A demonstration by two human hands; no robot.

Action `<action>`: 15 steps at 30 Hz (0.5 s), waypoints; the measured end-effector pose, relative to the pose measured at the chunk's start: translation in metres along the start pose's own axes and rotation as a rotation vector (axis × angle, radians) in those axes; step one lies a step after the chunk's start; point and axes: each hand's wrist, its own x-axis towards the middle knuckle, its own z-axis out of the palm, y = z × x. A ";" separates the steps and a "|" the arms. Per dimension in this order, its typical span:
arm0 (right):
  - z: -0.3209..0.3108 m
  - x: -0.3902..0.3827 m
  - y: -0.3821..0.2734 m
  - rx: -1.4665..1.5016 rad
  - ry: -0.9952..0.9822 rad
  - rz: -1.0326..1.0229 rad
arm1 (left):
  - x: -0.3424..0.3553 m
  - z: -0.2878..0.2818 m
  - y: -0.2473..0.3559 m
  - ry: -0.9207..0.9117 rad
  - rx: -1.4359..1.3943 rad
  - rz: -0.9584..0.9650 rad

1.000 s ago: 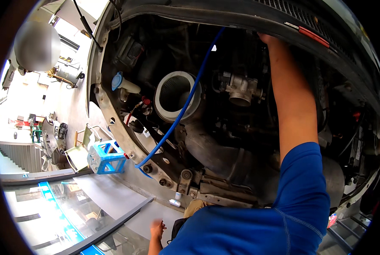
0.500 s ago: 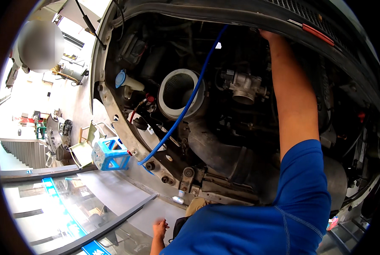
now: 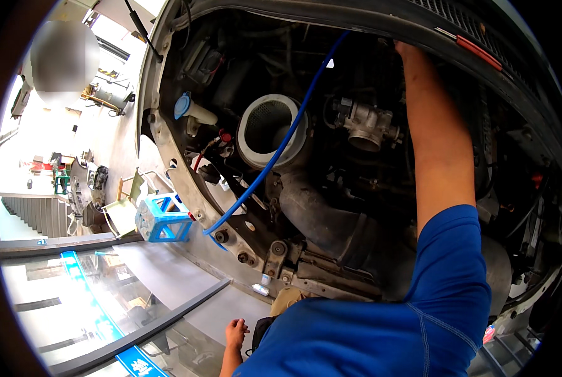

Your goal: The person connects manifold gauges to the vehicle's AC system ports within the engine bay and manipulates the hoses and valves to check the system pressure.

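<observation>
My right hand (image 3: 405, 48) reaches deep to the back of a car's engine bay, under the edge of the dark cowl (image 3: 356, 24); its fingers are hidden there. Below that forearm and to its left sits a metal throttle body (image 3: 364, 125). A blue hose (image 3: 275, 159) runs from the back of the bay across a round, grey, open-topped air filter (image 3: 246, 125) to the front edge. Low at the left, away from the engine, my left hand (image 3: 235, 333) hangs beside my body, its fingers curled in, with no object visible in it.
A red-handled screwdriver (image 3: 479, 52) lies on the cowl. A blue-capped filler neck (image 3: 183, 105) and a black intake duct (image 3: 315, 210) are in the bay. Outside stand a blue and white plastic stool (image 3: 163, 217) and a folding chair (image 3: 123, 217). Another person (image 3: 64, 63) is at the far left.
The whole view has shifted slightly. My right arm stays stretched into the back of the bay, and my left hand, blurred before, now shows more sharply with its fingers curled.
</observation>
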 end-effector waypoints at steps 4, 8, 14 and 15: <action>-0.001 0.002 -0.008 -0.020 0.015 -0.013 | 0.000 0.006 0.008 0.003 0.014 0.010; -0.016 0.000 -0.016 -0.052 0.078 -0.035 | 0.017 -0.005 -0.007 -0.024 0.056 0.108; 0.000 -0.011 0.007 -0.135 0.177 -0.014 | 0.044 -0.007 -0.031 -0.171 0.167 0.048; -0.001 -0.013 0.005 -0.138 0.192 -0.016 | 0.047 -0.007 -0.030 -0.147 0.134 0.046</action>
